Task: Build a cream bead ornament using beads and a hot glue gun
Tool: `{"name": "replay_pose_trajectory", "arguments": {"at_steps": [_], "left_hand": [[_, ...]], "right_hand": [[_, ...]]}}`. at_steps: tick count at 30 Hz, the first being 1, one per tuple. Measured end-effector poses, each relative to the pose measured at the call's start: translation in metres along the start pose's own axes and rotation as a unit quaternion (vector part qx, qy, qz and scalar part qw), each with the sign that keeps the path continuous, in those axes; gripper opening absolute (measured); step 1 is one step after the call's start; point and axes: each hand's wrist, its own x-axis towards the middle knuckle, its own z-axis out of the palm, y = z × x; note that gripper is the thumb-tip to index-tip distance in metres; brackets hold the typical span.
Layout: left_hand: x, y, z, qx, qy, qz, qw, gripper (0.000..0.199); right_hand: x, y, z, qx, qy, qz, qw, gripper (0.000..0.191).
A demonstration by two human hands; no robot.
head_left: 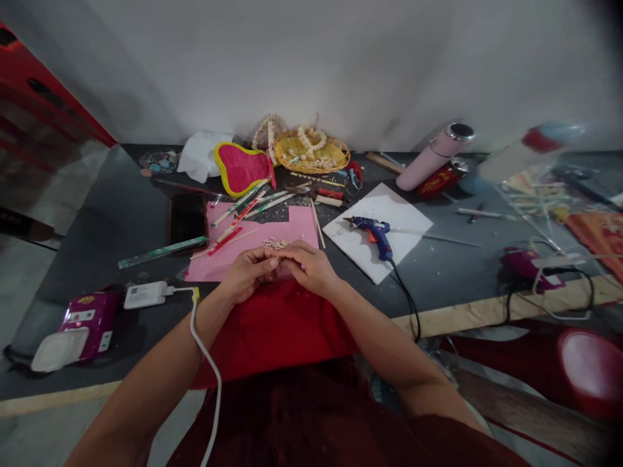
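My left hand (252, 271) and my right hand (310, 267) meet at the front edge of a pink paper sheet (287, 228). The fingertips of both are pinched together around something too small to make out. Just beyond them lies a small heap of short pale stick pieces (275, 244). Red cloth (292, 318) spreads below my wrists. Wrapped chopsticks (237, 211) and loose sticks lie across the left part of the paper. To the right, a blue glue gun (374, 235) rests on a white square board (341, 227), its cord running off the table front.
A yellow basket (335, 159) with bead-like strings stands at the back, beside a pink-and-yellow heart-shaped piece (243, 168). A phone (187, 219), white charger (145, 295) and purple box (92, 321) lie left. A pink flask (435, 155) and red can (444, 178) stand back right.
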Motion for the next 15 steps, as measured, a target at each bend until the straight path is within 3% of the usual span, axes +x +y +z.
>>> {"name": "replay_pose_trajectory", "arguments": {"at_steps": [4,10,15], "left_hand": [[0.0,0.002,0.001,0.007,0.022,0.004,1.0,0.022],[0.004,0.005,-0.002,-0.058,0.061,0.063,0.994,0.015],[0.004,0.007,-0.001,-0.094,0.071,0.084,0.99,0.011]], "right_hand": [[0.0,0.003,-0.006,-0.01,0.002,0.011,1.0,0.027],[0.002,0.019,-0.025,-0.063,0.096,0.128,0.985,0.022],[-0.001,0.022,-0.021,-0.103,0.026,0.126,0.986,0.018]]}}
